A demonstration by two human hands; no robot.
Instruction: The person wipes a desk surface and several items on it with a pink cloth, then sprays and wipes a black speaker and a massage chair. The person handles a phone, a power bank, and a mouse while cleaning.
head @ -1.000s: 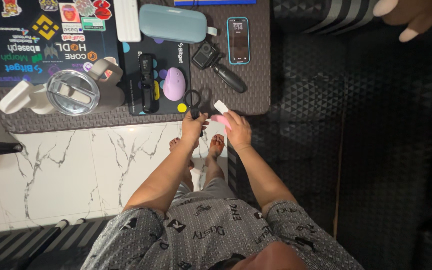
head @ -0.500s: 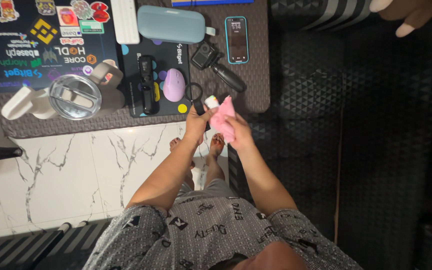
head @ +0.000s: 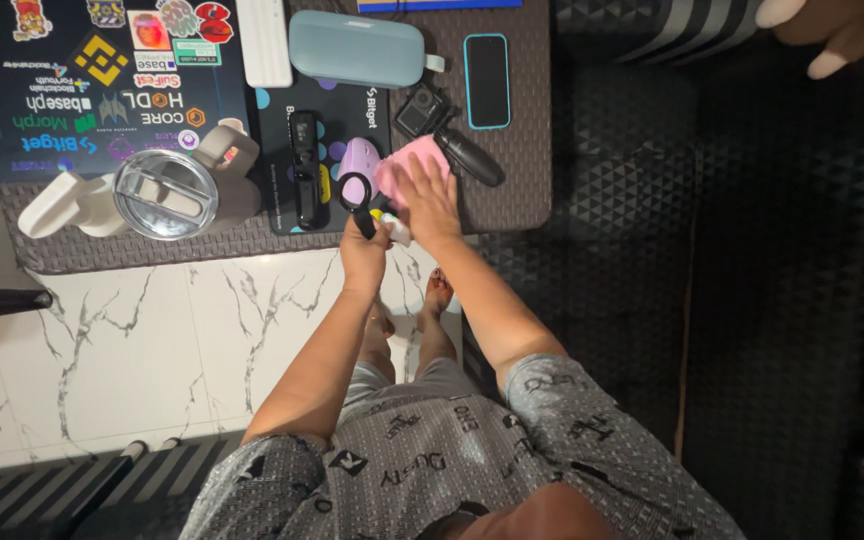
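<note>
Two hands at the near edge of a woven dark table (head: pixel 512 190). Left hand (head: pixel 364 250): fingers curled shut around a small black tool with a ring-shaped loop (head: pixel 355 192); its long axis runs from the fist away from the person, loop end pointing toward the far side of the table, tilted slightly left. A small white-and-yellow object (head: pixel 392 228) sits at the same fist — held or merely touching, cannot tell. Right hand (head: pixel 430 200): flat, fingers spread, palm pressing a pink cloth (head: pixel 404 165) onto the mat — not clasped around it. Cloth lies partly over a lilac computer mouse (head: pixel 356 158) on a dark printed mouse mat (head: pixel 297 215), just right of the loop. Adjacent: black action camera on a short grip (head: pixel 447 135), its handle angled down-right; dark phone (head: pixel 487 80); grey-blue speaker (head: pixel 357 48); lidded clear tumbler (head: pixel 164 192); stickered laptop (head: pixel 92 80).
</note>
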